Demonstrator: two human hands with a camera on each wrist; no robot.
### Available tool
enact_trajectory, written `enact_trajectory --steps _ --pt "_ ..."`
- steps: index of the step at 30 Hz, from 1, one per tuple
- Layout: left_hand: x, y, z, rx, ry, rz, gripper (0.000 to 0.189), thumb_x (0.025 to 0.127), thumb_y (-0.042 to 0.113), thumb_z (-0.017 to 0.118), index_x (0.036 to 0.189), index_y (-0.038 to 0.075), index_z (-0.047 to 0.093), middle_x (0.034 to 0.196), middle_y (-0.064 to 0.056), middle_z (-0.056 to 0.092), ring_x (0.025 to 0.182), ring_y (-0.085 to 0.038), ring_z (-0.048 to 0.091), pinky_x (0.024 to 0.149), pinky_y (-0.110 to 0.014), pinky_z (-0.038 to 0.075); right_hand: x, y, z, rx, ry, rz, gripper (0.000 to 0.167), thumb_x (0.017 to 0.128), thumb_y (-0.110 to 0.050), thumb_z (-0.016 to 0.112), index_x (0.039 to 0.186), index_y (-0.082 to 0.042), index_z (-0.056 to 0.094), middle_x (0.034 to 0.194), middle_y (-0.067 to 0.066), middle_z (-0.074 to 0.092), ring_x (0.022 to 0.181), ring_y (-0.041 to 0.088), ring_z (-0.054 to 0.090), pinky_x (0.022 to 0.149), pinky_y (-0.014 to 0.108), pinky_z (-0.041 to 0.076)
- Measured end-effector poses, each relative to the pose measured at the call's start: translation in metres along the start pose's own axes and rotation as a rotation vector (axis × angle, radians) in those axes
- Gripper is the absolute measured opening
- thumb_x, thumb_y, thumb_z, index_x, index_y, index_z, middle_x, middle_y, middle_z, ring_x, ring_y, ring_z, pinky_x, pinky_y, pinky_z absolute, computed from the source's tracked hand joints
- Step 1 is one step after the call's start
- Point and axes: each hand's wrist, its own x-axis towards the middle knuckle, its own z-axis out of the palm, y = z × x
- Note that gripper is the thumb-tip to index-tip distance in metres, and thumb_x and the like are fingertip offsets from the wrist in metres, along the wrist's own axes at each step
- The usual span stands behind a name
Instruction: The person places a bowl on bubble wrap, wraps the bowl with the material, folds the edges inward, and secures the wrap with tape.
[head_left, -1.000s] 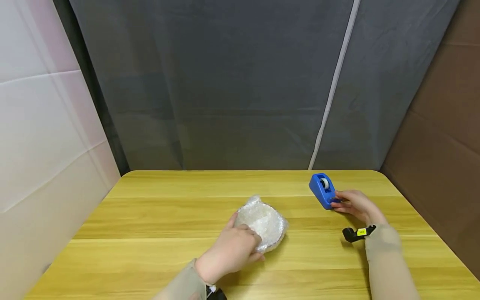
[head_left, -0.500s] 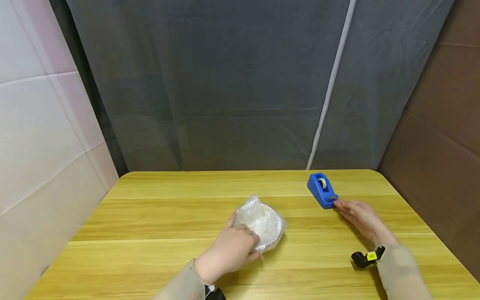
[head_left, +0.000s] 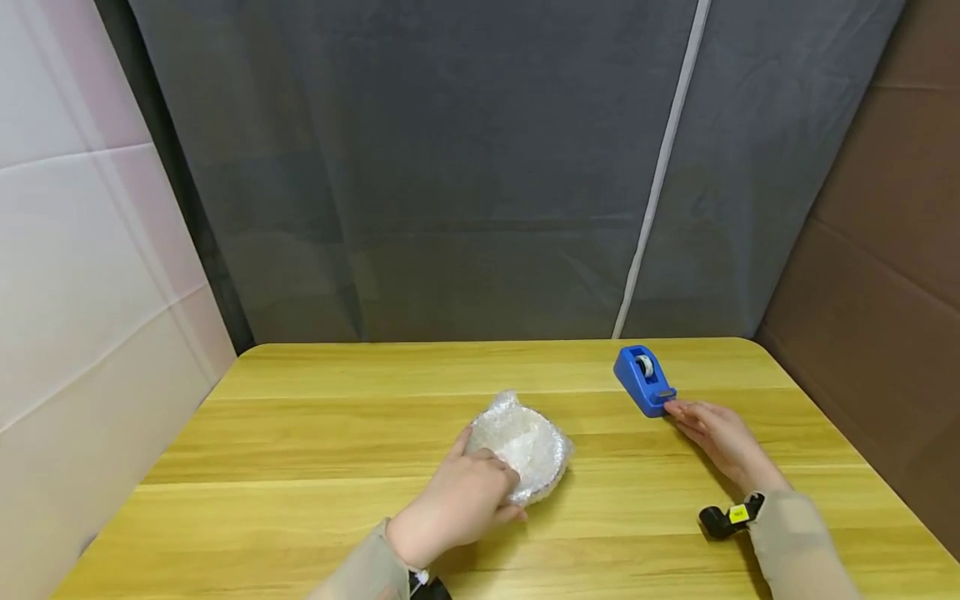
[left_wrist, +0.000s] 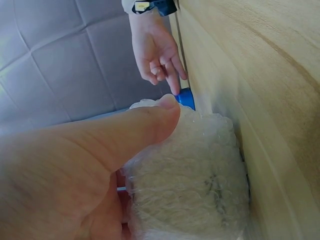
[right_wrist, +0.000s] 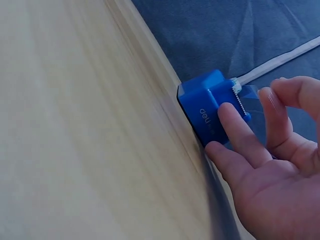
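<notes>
A rounded bundle in clear bubble wrap (head_left: 534,450) sits mid-table. My left hand (head_left: 465,497) holds its near left side; in the left wrist view the thumb (left_wrist: 162,120) lies along it and the other fingers are partly hidden behind. Further back on the right stands a blue tape dispenser (head_left: 642,383) with a roll of clear tape. My right hand (head_left: 716,433) is at its front end. Seen from the right wrist, thumb and index finger pinch the free end of the tape (right_wrist: 248,91) beside the toothed cutter, while two other fingers touch the dispenser's front face.
The wooden table (head_left: 300,433) has rounded far corners. A grey curtain (head_left: 480,183) with a pale strip hangs behind it. White cloth (head_left: 97,250) stands at the left and a brown panel (head_left: 892,233) at the right. Small black cameras are strapped to both wrists.
My right hand has drawn back slightly toward the near right, its fingers now lower at the dispenser's front. The left hand and the bundle have stayed in place.
</notes>
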Motion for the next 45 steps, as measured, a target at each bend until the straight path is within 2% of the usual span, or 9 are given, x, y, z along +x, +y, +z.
enact_trajectory --steps 5,10,12,18,21,25,33,39,45 --pt "0.0007 0.0001 0.0001 -0.002 -0.005 -0.002 0.029 0.083 0.052 0.068 0.080 0.023 0.067 0.080 0.012 0.066 0.088 -0.012 0.061 0.107 -0.060 0.030 -0.0014 0.0031 0.0005 0.024 0.040 0.006 0.039 0.102 -0.024 0.050 0.119 0.010 0.058 0.107 -0.010 0.066 0.103 0.001 0.062 0.091 0.016 0.047" --pt "0.0011 0.0000 0.0010 0.005 0.003 0.002 0.029 0.083 0.052 0.068 0.079 0.023 0.067 0.079 0.012 0.066 0.087 -0.012 0.061 0.106 -0.059 0.031 -0.0017 0.0070 0.0021 0.031 0.069 -0.014 0.028 0.102 -0.018 0.049 0.094 0.007 0.060 0.105 -0.012 0.066 0.101 -0.001 0.062 0.090 0.016 0.047" --pt "0.0010 0.0000 0.0011 0.003 0.001 0.001 0.029 0.083 0.052 0.068 0.080 0.023 0.067 0.079 0.012 0.066 0.087 -0.012 0.061 0.107 -0.060 0.030 -0.0014 0.0086 0.0024 0.040 0.069 -0.023 0.028 0.102 -0.015 0.047 0.090 0.007 0.059 0.106 -0.011 0.065 0.101 -0.001 0.062 0.090 0.016 0.047" --pt "0.0004 0.0003 0.0015 -0.005 -0.008 -0.007 0.029 0.083 0.052 0.068 0.081 0.023 0.068 0.081 0.012 0.066 0.088 -0.012 0.061 0.107 -0.060 0.030 -0.0015 0.0101 0.0016 0.009 0.050 -0.016 0.028 0.103 -0.015 0.046 0.101 0.008 0.062 0.112 -0.005 0.064 0.103 0.002 0.062 0.090 0.018 0.048" --pt "0.0001 0.0010 0.0015 -0.003 -0.003 -0.004 0.029 0.083 0.052 0.068 0.081 0.023 0.068 0.081 0.012 0.067 0.088 -0.012 0.062 0.107 -0.060 0.030 -0.0024 0.0094 0.0003 -0.043 0.050 0.024 0.029 0.103 -0.013 0.043 0.104 0.010 0.061 0.108 -0.001 0.067 0.099 0.004 0.064 0.087 0.018 0.050" --pt "0.0000 0.0017 0.0005 -0.009 0.004 0.001 0.028 0.083 0.051 0.069 0.079 0.023 0.067 0.080 0.012 0.066 0.087 -0.012 0.061 0.106 -0.060 0.031 -0.0031 0.0066 -0.0003 -0.073 0.056 0.111 0.029 0.102 -0.011 0.043 0.108 0.014 0.056 0.092 0.004 0.069 0.085 0.009 0.068 0.080 0.024 0.055" --pt "0.0004 -0.0001 -0.0010 -0.010 0.003 -0.003 0.029 0.083 0.051 0.069 0.078 0.023 0.067 0.079 0.012 0.065 0.086 -0.012 0.061 0.106 -0.061 0.031 0.0005 0.0027 0.0055 -0.152 0.061 0.255 0.028 0.100 -0.016 0.052 0.098 0.011 0.057 0.074 0.004 0.063 0.063 0.011 0.065 0.064 0.028 0.058" --pt "0.0009 0.0005 -0.0009 -0.003 -0.005 -0.006 0.029 0.083 0.051 0.068 0.079 0.023 0.067 0.080 0.012 0.066 0.087 -0.013 0.061 0.106 -0.060 0.031 0.0045 0.0027 0.0066 -0.275 0.065 0.278 0.028 0.100 -0.020 0.053 0.091 0.007 0.055 0.071 0.004 0.059 0.058 0.010 0.062 0.061 0.028 0.058" --pt "-0.0008 0.0018 -0.0017 0.001 0.005 -0.001 0.028 0.083 0.051 0.068 0.079 0.023 0.067 0.080 0.011 0.066 0.088 -0.013 0.061 0.106 -0.060 0.030 0.0052 0.0021 0.0072 -0.327 0.070 0.264 0.028 0.099 -0.019 0.054 0.086 0.006 0.055 0.068 0.005 0.057 0.054 0.011 0.060 0.058 0.029 0.058"
